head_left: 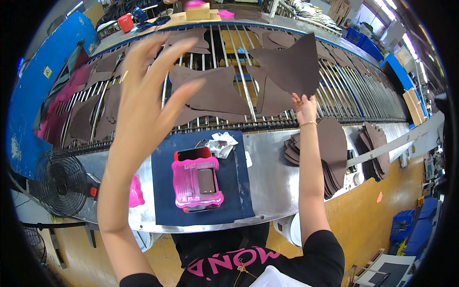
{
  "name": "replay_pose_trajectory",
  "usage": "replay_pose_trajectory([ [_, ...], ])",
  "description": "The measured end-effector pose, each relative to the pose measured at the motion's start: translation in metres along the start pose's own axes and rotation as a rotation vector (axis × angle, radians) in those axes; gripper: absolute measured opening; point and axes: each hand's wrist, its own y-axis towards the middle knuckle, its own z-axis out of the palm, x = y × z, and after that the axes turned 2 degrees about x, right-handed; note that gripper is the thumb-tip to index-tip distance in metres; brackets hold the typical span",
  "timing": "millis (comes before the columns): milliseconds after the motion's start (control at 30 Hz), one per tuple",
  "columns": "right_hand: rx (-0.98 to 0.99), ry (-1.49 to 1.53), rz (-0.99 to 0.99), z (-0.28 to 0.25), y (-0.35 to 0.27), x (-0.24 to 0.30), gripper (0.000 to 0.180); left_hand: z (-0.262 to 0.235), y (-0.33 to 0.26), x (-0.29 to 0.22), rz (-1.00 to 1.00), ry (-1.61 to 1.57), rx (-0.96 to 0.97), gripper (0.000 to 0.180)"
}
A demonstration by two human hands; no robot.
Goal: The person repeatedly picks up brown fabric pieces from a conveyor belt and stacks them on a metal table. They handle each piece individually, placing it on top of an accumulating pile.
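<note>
My right hand (305, 109) pinches the lower edge of a dark brown flat cut piece (294, 64), which looks like leather or similar sheet. The piece stands tilted up above the rod conveyor (245, 91). Raised over the conveyor's near left part, my left hand (146, 95) is open with its fingers spread and nothing in it. Behind and beside it lies another large brown piece (213, 88) on the rods, with more brown pieces around. At the right of the metal table, a fanned stack of brown pieces (333, 148) sits beside my right forearm.
A pink basket (184, 184) holding a brown block (207, 181) stands on a dark blue mat (236, 191). Crumpled white wrapping (222, 144) lies behind it. A black fan (60, 184) is at left, near a blue machine housing (38, 91). Another stack (373, 148) lies far right.
</note>
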Motion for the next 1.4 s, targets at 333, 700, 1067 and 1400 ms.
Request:
replay_pose_trajectory([
  [333,-0.281,0.233,0.094,0.0,0.08,-0.088,0.053,-0.083,-0.2,0.028,-0.904,0.052,0.163,0.044],
  [700,-0.108,-0.595,-0.482,-0.012,-0.096,0.053,0.026,-0.077,-0.226,0.054,-0.854,-0.099,0.023,0.039],
  [1067,-0.611,-1.906,0.07,-0.212,-0.186,0.111,0.061,-0.03,-0.232,0.067,-0.875,-0.538,0.044,0.032],
  [1400,-0.682,-1.964,-0.088,-0.18,-0.198,0.11,0.036,-0.041,-0.242,0.051,-0.879,-0.39,0.079,0.028],
])
